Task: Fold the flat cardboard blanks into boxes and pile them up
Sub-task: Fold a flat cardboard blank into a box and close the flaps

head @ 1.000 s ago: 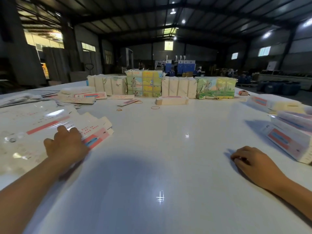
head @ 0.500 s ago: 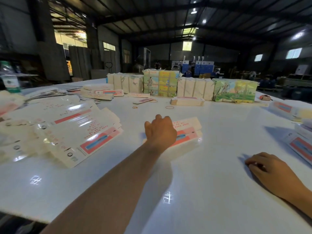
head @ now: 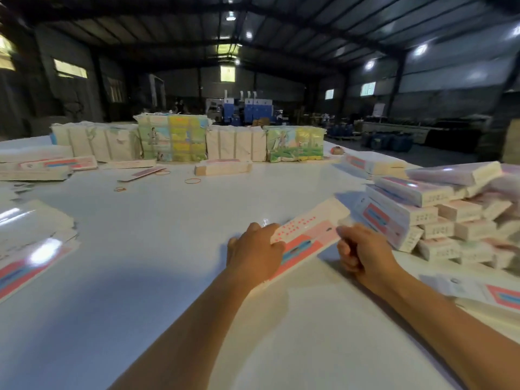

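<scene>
We stand at a wide white table (head: 157, 249) in a dim hall. Along its far edge runs a row of wrapped bundles (head: 185, 142), some plain cream, some printed in green and yellow; what is inside the wrapping we cannot tell. To our right rises a pile of folded boxes (head: 439, 209), white with pink and blue panels, stacked several layers high and closed at the ends we can see. At the left edge lies a loose stack of flat blanks (head: 31, 243), glossy under the lights. In front of us, just beside the pile, one flat blank (head: 306, 235) lies on the table at a slant. Our left hand (head: 254, 256) presses on its near end with the fingers laid over it. Our right hand (head: 363, 249) has its fingers curled in and seems to pinch the blank's right edge, though blur hides the contact. A few rubber bands (head: 192, 181) lie scattered farther back.
</scene>
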Motion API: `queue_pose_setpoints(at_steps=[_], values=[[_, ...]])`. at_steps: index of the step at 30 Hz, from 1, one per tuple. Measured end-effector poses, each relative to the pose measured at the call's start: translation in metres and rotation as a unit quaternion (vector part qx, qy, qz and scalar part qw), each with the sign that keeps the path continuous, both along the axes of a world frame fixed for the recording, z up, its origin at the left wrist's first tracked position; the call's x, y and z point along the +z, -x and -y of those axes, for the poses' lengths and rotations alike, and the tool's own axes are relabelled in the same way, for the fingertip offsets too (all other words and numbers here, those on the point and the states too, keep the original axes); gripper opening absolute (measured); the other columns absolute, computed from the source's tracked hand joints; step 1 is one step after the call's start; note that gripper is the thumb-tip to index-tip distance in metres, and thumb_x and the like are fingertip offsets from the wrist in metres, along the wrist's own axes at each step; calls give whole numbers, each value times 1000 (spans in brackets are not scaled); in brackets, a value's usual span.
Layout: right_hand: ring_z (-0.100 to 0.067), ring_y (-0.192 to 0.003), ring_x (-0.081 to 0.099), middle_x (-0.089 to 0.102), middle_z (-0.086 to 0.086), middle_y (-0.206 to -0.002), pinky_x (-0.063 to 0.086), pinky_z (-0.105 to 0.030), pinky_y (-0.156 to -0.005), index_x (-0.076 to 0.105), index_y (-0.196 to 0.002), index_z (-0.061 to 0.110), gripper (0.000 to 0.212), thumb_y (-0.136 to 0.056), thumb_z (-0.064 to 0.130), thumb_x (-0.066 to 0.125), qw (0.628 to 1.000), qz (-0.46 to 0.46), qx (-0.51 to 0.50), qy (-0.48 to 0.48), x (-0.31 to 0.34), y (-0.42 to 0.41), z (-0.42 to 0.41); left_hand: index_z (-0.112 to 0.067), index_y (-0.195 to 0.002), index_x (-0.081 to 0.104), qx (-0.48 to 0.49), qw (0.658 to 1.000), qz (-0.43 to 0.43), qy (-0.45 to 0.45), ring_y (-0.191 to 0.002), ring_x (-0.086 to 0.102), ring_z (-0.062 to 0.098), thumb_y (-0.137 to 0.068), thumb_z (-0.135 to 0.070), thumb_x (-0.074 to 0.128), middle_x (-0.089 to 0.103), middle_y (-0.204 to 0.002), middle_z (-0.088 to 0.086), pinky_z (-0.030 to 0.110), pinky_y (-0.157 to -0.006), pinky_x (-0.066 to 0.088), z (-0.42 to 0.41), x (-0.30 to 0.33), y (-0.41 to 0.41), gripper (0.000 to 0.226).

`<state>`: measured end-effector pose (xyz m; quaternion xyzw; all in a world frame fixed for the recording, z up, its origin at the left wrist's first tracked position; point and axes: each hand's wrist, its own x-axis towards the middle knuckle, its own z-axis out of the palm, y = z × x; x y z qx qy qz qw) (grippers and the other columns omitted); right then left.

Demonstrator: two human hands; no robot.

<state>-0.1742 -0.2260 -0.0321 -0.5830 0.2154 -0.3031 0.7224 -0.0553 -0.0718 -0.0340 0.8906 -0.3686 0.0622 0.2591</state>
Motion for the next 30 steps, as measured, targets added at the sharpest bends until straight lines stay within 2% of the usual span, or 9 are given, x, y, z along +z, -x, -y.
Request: queue_pose_setpoints(at_steps=[2, 5, 7, 11, 14, 19, 25, 28, 30], values=[[-11, -31, 27, 43, -6, -44, 18, -14, -33, 41, -72, 10, 23, -93, 3, 45, 1000, -3, 12, 8, -1, -3, -1, -34, -135, 39, 2, 999, 44, -20, -110, 50, 21, -96, -49, 33, 49, -124, 1, 36, -90, 30, -1, 0, -2, 42], [-15, -32, 30, 45, -9, -47, 21, -18, -33, 43, -80, 8, 15, -94, 3, 45, 999, 4, 35, 20, -2, -5, -3, -24, -144, 21, 2, 988, 130, -86, -117, 41, 23, -64, -89, 6, 42, -132, 1, 40, -93, 29, -2, -3, 4, 104], [-17, -33, 31, 46, -12, -48, 21, -20, -33, 44, -83, 7, 12, -94, 3, 45, 998, 9, 55, 22, -3, -4, -4, -20, -147, 10, 2, 982, 153, -106, -121, 36, 23, -49, -93, -1, 37, -137, 2, 41, -98, 26, -3, -6, 9, 123], [-18, -35, 37, 50, -12, -52, 25, -20, -34, 49, -81, 6, 13, -94, 6, 48, 996, 17, 80, 19, -3, 0, -4, -22, -140, 22, 7, 981, 176, -82, -115, 41, 19, -65, -89, 33, 43, -131, -2, 35, -95, 29, -1, -11, 5, 101], [-16, -38, 43, 56, -9, -55, 32, -22, -34, 55, -85, 8, 10, -94, 8, 50, 998, 34, 35, 37, -1, 3, -4, -27, -128, 34, 13, 988, 146, -54, -107, 46, 15, -56, -89, 28, 49, -121, -6, 29, -82, 26, -5, -9, 2, 95], [-8, -46, 51, 60, 2, -62, 44, -20, -43, 62, -86, 16, 13, -91, 5, 57, 960, 62, -133, 240, -3, 9, -5, -33, -117, 41, 10, 993, 122, -3, -100, 49, 12, -52, -87, 26, 55, -115, -12, 28, -77, 25, -9, -4, 2, 85], [-9, -63, 56, 62, 1, -84, 47, -18, -55, 66, -84, 28, 21, -91, 10, 58, 913, 69, -91, 391, -5, 10, -19, -34, -108, 41, -17, 996, 92, -1, -93, 45, 10, -64, -84, 42, 56, -112, -12, 28, -77, 31, -9, -2, 4, 66], [-12, -61, 56, 62, -5, -81, 47, -19, -54, 65, -76, 22, 19, -89, 9, 60, 914, 71, -96, 387, -5, 11, -17, -38, -101, 35, -41, 995, 91, -3, -93, 46, 11, -67, -81, 49, 55, -109, -13, 29, -78, 31, -9, -2, 6, 57], [-9, -56, 56, 63, -6, -76, 46, -18, -53, 65, -80, 18, 16, -90, 7, 59, 927, 72, -90, 357, -5, 12, -16, -37, -104, 37, -43, 994, 96, -6, -89, 40, 9, -68, -80, 51, 53, -107, -15, 28, -77, 29, -9, -3, 7, 57]])
